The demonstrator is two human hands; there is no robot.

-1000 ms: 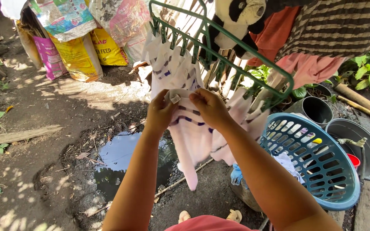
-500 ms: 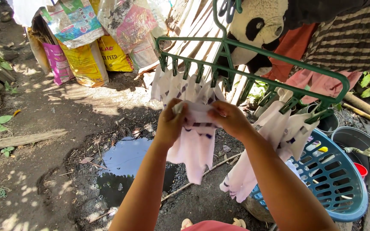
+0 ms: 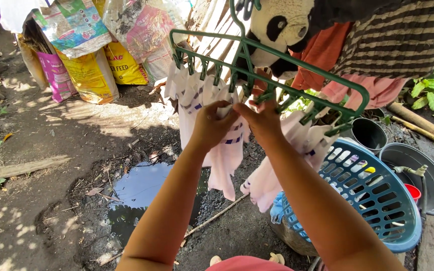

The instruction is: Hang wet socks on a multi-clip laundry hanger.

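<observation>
A green clip hanger rack [image 3: 297, 62] hangs in front of me with several white cloths with purple marks [image 3: 189, 95] pegged along it. My left hand [image 3: 212, 125] and my right hand [image 3: 263, 120] are raised to the middle of the rack. Both pinch the top edge of one white cloth [image 3: 224, 160], which hangs down between them right under a green clip [image 3: 237, 83]. More white cloths [image 3: 307, 138] dangle from the right side of the rack.
A blue laundry basket [image 3: 372, 195] stands low right, with grey basins [image 3: 428, 175] and a dark bucket [image 3: 368, 133] behind it. A puddle [image 3: 136, 188] lies on the dirt below. Feed sacks [image 3: 91, 70] lean at the back left. Striped and orange garments [image 3: 377, 45] and a panda toy [image 3: 277, 25] hang above.
Both hands have lifted the white cloth upward to the middle clips of the rack. The view has tilted up, so the rack and basket sit lower and nearer.
</observation>
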